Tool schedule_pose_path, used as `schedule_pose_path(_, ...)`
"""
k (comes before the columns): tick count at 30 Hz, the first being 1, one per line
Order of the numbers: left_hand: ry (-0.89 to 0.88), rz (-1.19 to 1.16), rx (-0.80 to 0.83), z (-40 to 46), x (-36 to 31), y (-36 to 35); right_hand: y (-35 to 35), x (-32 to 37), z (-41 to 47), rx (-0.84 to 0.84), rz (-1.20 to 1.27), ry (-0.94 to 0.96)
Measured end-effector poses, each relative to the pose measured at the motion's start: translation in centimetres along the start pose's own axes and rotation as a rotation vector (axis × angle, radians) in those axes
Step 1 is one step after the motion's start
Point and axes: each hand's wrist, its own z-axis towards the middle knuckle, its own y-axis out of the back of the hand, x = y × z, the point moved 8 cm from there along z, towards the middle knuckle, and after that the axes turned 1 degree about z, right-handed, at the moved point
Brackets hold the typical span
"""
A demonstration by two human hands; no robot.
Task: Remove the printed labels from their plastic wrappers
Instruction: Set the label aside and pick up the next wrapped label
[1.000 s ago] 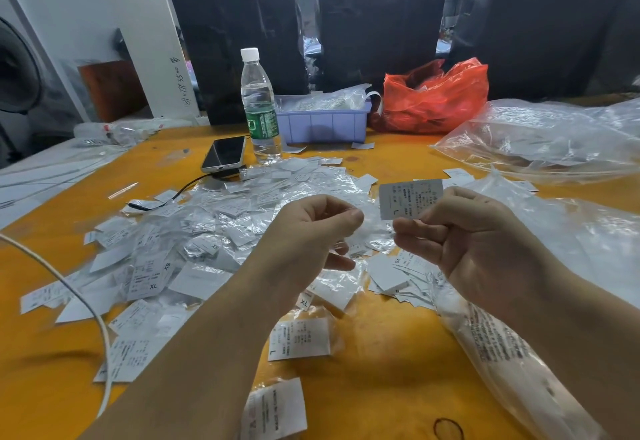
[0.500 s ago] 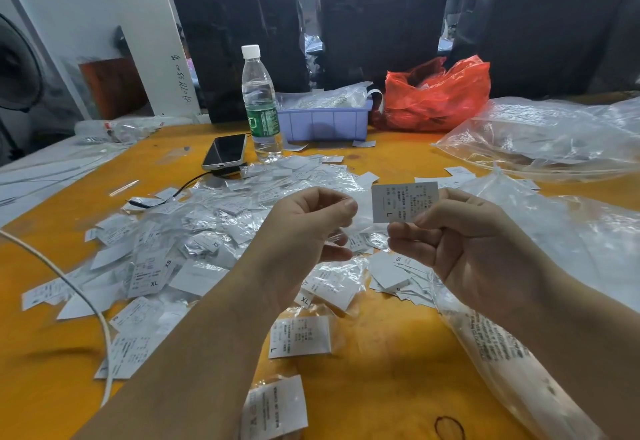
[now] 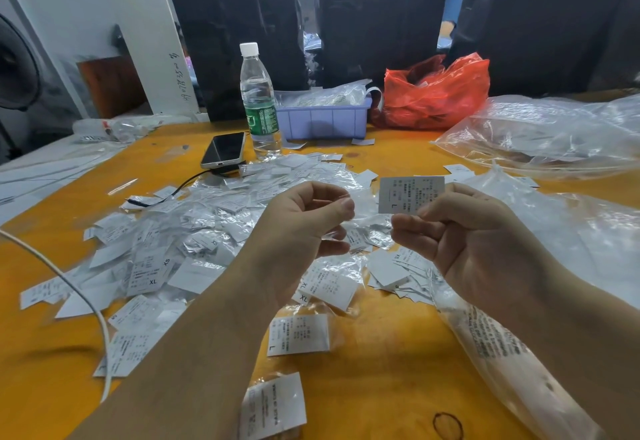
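Matt paper label [image 3: 411, 194], glossy crinkly clear plastic wrappers [image 3: 221, 218], smooth orange wood table [image 3: 388, 363], glossy phone [image 3: 224, 149]

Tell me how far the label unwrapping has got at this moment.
Done: a small stack of bare labels lies by the right wrist. In hand: the right hand pinches an L label, apparently free of its wrapper, while the left hand pinches a clear wrapper. Left: a large pile of wrapped labels covers the orange table, so most remains.
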Motion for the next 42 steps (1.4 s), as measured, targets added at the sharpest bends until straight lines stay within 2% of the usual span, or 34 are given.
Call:
schedule_pose_path(4, 0.005, 0.019, 0.009, -0.1, 0.1, -0.2, -0.8, -1.0, -0.3, 0.054, -0.034, -0.094)
schedule_pose_path(16, 0.038, -0.043, 0.013, -0.2, 0.0, -0.4, 0.1, -1.7, -0.2, -0.014, -0.177, -0.169)
schedule_pose_path(21, 0.085, -0.12, 0.059, -0.3, 0.5, -0.9, 0.5, -1.7, -0.2, -0.05, -0.199, -0.15)
schedule_pose_path(26, 0.096, -0.051, 0.144, -0.7, 0.8, -1.9, 1.0, -1.4, 0.0, -0.069, -0.357, -0.087)
schedule_pose_path(33, 0.083, 0.072, 0.168, -0.9, 0.9, -2.3, 0.6, -1.0, 0.0, -0.028, -0.499, -0.03)
schedule_pose_path(37, 0.058, 0.088, 0.135, -0.8, 0.7, -1.9, 0.7, -0.7, -0.1, -0.047, -0.444, -0.012)
schedule_pose_path(42, 0.05, 0.008, 0.096, -0.7, 0.4, -1.4, 1.3, 0.4, 0.0, -0.116, -0.236, 0.061)
